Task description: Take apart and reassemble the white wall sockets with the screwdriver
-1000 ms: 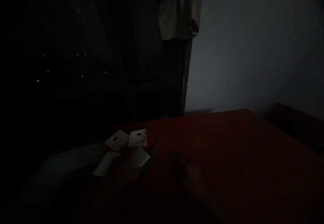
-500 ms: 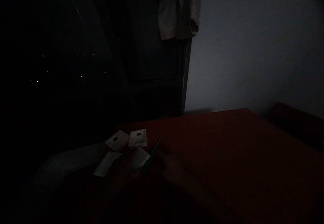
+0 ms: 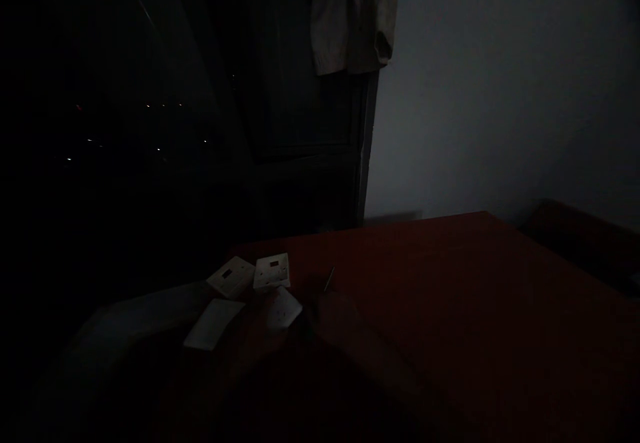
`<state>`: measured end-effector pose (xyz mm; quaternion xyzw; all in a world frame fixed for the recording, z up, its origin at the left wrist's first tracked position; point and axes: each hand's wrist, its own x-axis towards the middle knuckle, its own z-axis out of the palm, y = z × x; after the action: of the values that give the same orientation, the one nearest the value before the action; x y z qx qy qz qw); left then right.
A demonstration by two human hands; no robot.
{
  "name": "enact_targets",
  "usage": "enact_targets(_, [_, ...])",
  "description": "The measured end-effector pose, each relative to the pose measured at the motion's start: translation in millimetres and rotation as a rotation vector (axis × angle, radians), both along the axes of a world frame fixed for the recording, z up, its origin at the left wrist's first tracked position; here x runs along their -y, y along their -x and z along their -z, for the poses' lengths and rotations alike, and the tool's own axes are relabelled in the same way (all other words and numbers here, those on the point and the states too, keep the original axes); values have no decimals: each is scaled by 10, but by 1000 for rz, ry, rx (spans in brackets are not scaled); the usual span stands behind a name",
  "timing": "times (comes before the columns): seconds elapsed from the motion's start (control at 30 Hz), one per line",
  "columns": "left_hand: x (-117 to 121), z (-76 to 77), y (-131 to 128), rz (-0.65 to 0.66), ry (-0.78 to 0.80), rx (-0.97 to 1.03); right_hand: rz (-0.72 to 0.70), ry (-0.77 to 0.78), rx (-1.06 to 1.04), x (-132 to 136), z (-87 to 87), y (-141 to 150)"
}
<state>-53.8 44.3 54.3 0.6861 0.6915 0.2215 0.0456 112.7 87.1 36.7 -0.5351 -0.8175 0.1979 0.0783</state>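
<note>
Screwdriver [image 3: 329, 279], right grip [image 3: 336, 316] curled round it — white plate [image 3: 286, 309], pinched in left grip [image 3: 259, 328].

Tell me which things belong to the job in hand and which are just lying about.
Seemingly in use:
- white piece, in the left hand
- thin metal tool, apparently in the right hand

Not in hand:
- two slotted white pieces, possibly related
- plain white panel, possibly related
- hanging cloth
</note>
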Motion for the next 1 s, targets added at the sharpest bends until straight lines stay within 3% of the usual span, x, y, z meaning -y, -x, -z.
enact_targets(0.33, [24, -103, 32, 68, 134, -62, 212, 15, -168, 175, 182, -639])
enact_targets(0.53, [0, -10, -267, 197, 181, -82, 279, 34, -319, 323, 209, -1043])
enact_targets(0.77, [-41, 236, -804, 400, 313, -69, 392, 5, -472, 392, 450, -1147])
enact_targets(1.0, [-49, 270, -769, 481, 347, -19, 480, -60, -679, 401, 578, -1167])
